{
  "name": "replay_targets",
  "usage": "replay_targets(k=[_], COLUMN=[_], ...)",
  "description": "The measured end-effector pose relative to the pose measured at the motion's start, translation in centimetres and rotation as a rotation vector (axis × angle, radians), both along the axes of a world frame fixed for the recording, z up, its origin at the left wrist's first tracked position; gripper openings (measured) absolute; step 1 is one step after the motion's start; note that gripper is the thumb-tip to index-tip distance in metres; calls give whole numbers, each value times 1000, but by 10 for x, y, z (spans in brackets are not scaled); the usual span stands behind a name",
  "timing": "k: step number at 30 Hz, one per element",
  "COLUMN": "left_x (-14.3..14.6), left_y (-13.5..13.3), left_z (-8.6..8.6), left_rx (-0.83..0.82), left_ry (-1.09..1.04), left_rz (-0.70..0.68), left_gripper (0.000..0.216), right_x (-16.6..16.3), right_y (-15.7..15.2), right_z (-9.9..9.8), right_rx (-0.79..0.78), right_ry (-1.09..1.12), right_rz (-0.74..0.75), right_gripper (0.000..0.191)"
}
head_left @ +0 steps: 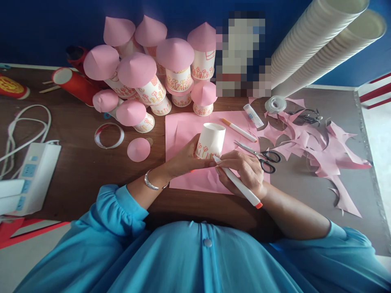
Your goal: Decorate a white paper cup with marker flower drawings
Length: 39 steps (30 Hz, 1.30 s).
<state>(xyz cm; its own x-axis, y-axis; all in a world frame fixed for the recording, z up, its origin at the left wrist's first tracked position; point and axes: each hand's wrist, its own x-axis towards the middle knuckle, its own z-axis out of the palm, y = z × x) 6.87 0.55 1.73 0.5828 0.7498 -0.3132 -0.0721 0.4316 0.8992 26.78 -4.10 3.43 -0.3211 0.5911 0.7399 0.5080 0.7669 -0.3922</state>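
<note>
My left hand (pixel 190 156) is closed round a white paper cup (pixel 213 136), whose lower side carries red-orange flowers on stems. In my right hand (pixel 247 173) is a white marker (pixel 241 188) with an orange end; its tip touches the cup near the rim closest to me. Both hands are above pink paper sheets (pixel 180 179). Just past the cup lies a second marker (pixel 239 130) with an orange-tan cap. Scissors (pixel 259 154) with black handles rest right of the cup, their blades pointing left.
Behind stand several decorated cups with pink paper cones (pixel 137 71). Pink scraps (pixel 320 150), clear tape (pixel 275 104) and a glue stick (pixel 253 116) lie right; tall cup stacks (pixel 317 36) rise behind. At left are a tape ring (pixel 109 136), flat cone (pixel 139 149) and power strip (pixel 38 179).
</note>
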Motion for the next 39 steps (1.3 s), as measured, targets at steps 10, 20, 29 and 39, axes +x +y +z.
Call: replay_targets(k=[10, 20, 29, 39], left_x=[0, -1, -1, 0], left_y=[0, -1, 0, -1], left_z=[-4, -2, 0, -3], left_rx=[15, -1, -11, 5], left_ry=[12, 1, 18, 6], left_rz=[-5, 6, -13, -13], left_gripper=[79, 80, 79, 77], right_x=[0, 0, 0, 1], right_y=[1, 0, 1, 1], right_z=[0, -2, -2, -2], right_rx=[4, -15, -4, -8], right_ry=[-8, 11, 13, -4], right_rz=[2, 10, 7, 9], right_gripper=[15, 21, 21, 19])
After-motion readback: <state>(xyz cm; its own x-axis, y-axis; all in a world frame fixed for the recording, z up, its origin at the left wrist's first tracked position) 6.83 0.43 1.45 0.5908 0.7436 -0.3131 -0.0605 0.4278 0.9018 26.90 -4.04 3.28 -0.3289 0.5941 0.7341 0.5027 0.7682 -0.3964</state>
